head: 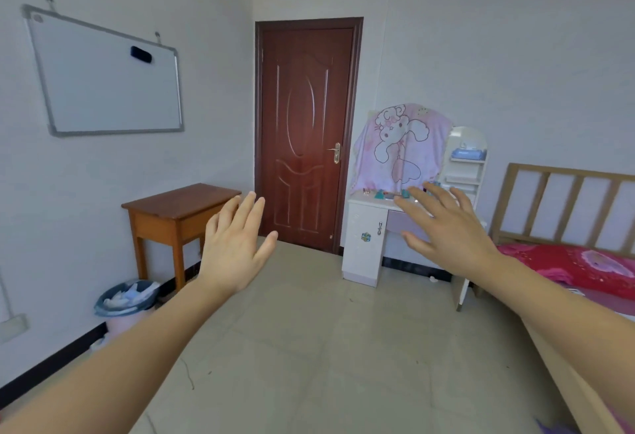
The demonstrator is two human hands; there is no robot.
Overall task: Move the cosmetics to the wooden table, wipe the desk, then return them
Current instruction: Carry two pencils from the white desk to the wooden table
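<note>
The cosmetics point(388, 194) lie in a small group toward the back edge of the desk point(362, 231), just under the pink cloth point(402, 145) that hangs behind it. Some of them are hidden by your right hand point(450, 227). I judge that no step is done yet. You must carry them to the wooden table point(178, 203), well apart beyond the door point(305, 131), wipe the desk, then bring them back. Your right hand and your left hand point(237, 248) are raised with fingers spread and hold nothing.
</note>
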